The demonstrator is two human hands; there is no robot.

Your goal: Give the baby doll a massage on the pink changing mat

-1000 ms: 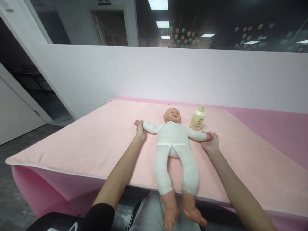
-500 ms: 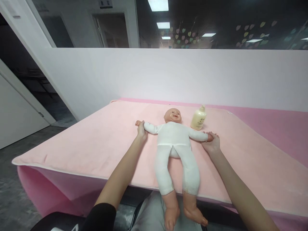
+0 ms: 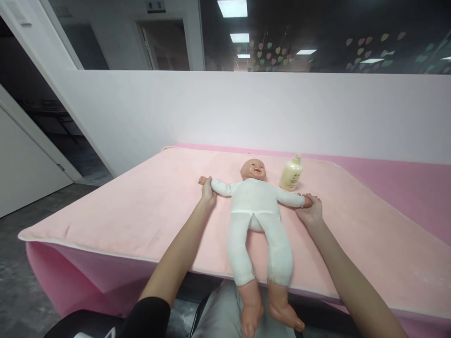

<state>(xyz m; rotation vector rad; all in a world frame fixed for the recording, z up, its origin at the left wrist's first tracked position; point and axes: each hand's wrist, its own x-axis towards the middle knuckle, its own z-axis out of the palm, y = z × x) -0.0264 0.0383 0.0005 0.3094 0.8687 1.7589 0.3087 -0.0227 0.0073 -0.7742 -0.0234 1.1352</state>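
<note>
A baby doll (image 3: 254, 199) in a white suit lies on its back on the pink padded cover, head toward the wall, bare feet hanging past the near edge. Its arms are spread to both sides. My left hand (image 3: 208, 191) is closed around the doll's wrist on the left. On the right, my right hand (image 3: 310, 210) holds the doll's other hand, with fingers wrapped about it. A pale yellow pump bottle (image 3: 291, 173) stands beside the doll's head, just beyond the arm on the right.
The pink cover (image 3: 141, 206) spreads over the table, its near edge crossing above my lap. A white wall (image 3: 246, 108) with a dark window above it rises behind the table. At the left are a door (image 3: 28, 164) and grey floor.
</note>
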